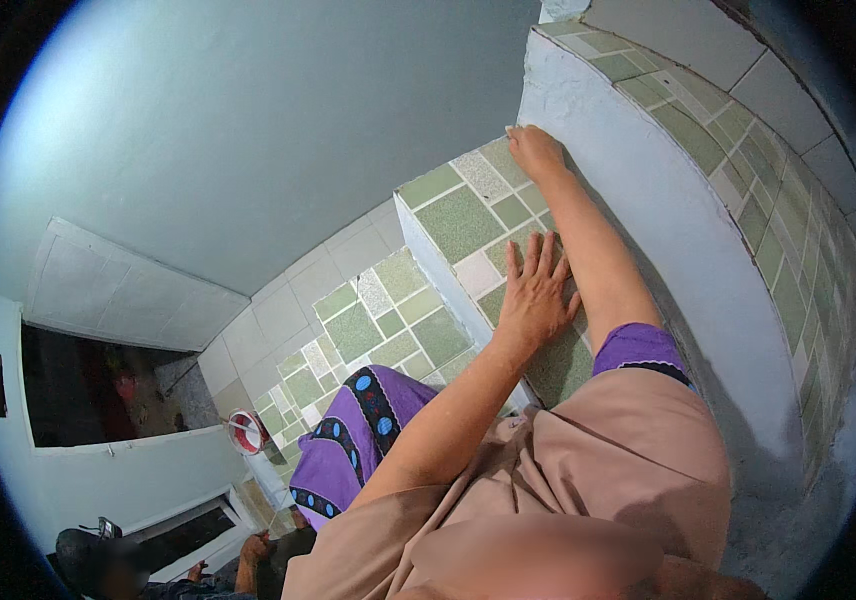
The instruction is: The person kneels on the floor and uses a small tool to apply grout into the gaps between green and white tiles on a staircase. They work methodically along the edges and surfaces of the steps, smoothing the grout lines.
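Green and white patchwork tiles cover the stair step (455,222) in front of me. On it rests my left hand (536,300), palm down with the fingers spread, holding nothing. Farther off, my right hand (536,152) reaches to the far corner of the same step, beside the pale riser (628,140). Its fingers are curled closed at the tile edge. Something small and pale shows at the fingertips, too small to tell whether it is a held thing or a nail.
Lower tiled steps (348,325) descend to the left along a pale blue wall (278,120). A higher tiled step (688,120) rises at the right. Below stand a red and white bucket (248,432) and an open white door (133,285). Another person's hand (253,548) shows at lower left.
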`<state>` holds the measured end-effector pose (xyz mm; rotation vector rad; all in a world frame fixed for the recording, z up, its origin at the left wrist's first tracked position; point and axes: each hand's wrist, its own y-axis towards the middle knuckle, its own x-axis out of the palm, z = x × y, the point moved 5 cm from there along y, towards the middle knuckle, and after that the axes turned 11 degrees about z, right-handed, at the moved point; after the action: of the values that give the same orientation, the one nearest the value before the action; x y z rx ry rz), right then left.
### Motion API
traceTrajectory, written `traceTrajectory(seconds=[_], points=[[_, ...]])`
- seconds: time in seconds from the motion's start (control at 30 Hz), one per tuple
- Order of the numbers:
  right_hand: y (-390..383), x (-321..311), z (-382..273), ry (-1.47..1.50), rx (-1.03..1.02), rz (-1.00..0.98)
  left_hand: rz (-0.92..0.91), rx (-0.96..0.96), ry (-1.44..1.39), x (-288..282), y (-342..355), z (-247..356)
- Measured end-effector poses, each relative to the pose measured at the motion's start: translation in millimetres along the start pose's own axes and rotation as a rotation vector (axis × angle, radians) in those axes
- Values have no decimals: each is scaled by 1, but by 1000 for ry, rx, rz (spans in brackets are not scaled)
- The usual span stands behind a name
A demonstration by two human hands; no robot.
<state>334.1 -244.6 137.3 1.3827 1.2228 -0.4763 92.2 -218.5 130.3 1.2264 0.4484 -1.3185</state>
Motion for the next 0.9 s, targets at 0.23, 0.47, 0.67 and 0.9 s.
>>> traceTrajectory(seconds=[0.23,0.47,0.67,0.9], points=[[-33,-2,-5,79,-94,-3,-14,-9,-31,0,-1,0],[3,6,-8,-39,-16,-10,-25,2,-1,-1,-1,1],[-33,-3,-23,18,-101,-5,-8,-23,-51,1,-1,-1],[-5,15,-9,-28,-90,-3,-8,-12,-49,0,-1,0]])
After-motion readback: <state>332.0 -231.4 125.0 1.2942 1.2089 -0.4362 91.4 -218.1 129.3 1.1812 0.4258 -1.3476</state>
